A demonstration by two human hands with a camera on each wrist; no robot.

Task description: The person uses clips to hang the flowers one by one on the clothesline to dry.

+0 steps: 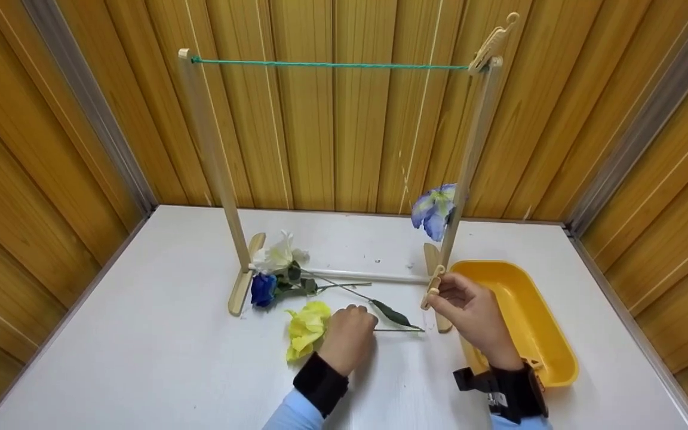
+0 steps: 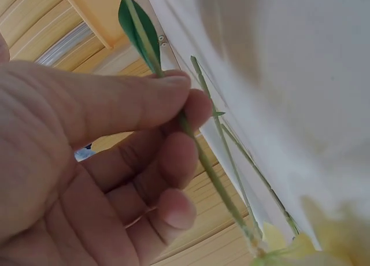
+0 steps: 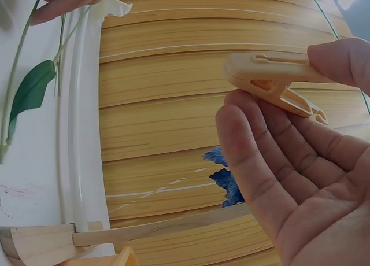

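My left hand (image 1: 353, 322) rests on the white table and pinches the green stem (image 2: 202, 156) of a yellow flower (image 1: 307, 328) between thumb and fingers. The stem's leaf (image 1: 393, 313) lies to the right of that hand. My right hand (image 1: 442, 294) holds a beige clothespin (image 1: 432, 288) between thumb and index finger, close to the right post of a wooden rack (image 1: 469, 161). In the right wrist view the clothespin (image 3: 272, 81) sits in my fingertips. A blue-purple flower (image 1: 435, 209) hangs by the right post.
A green string (image 1: 332, 64) runs between the rack's posts, with another clothespin (image 1: 493, 42) at its right end. A white flower (image 1: 281, 254) and a blue flower (image 1: 263, 288) lie by the left post's foot. A yellow tray (image 1: 550, 334) stands at the right. Wooden walls enclose the table.
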